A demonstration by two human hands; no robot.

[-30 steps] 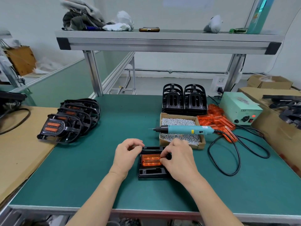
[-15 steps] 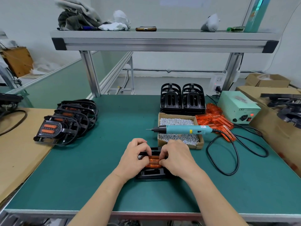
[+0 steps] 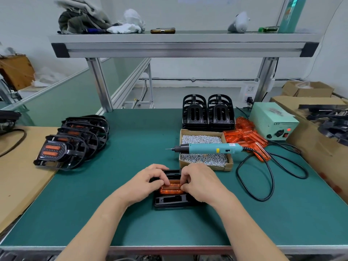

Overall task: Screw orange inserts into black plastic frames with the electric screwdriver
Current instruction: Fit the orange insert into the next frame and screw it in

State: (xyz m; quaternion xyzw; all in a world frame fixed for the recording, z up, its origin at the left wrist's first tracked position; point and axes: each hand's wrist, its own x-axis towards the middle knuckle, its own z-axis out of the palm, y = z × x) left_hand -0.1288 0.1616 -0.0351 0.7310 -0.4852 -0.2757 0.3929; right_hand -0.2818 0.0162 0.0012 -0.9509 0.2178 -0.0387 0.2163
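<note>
Lower centre of the frame: we are seeing both hands working on one black frame (image 3: 169, 201) that is lying flat on the green mat (image 3: 131, 151). The left hand (image 3: 145, 182) is curling its fingers over the left end of the orange insert (image 3: 172, 189), pinching it. The right hand (image 3: 201, 183) is doing the same at the right end, fingers bent, thumb tucked under. The insert is sitting across the middle of the frame, between the two hands.

Right of centre, we are noting the electric screwdriver (image 3: 207, 148) lying untouched across the cardboard box of screws (image 3: 205, 164), bit pointing left, black cable (image 3: 271, 178) looping over the mat to the right.

Just above the box, two stacks of empty black frames (image 3: 208, 113) are standing side by side. To their right, loose orange inserts (image 3: 246, 136) are piling up beside the pale green power unit (image 3: 273, 123), red light showing.

Left of the frame, finished frames (image 3: 73, 140) with orange inserts are overlapping in a row, partly on the brown board (image 3: 17, 166).

Upper part: a metal shelf (image 3: 184, 44) is carrying cloths and small items, too small for us to tell.
</note>
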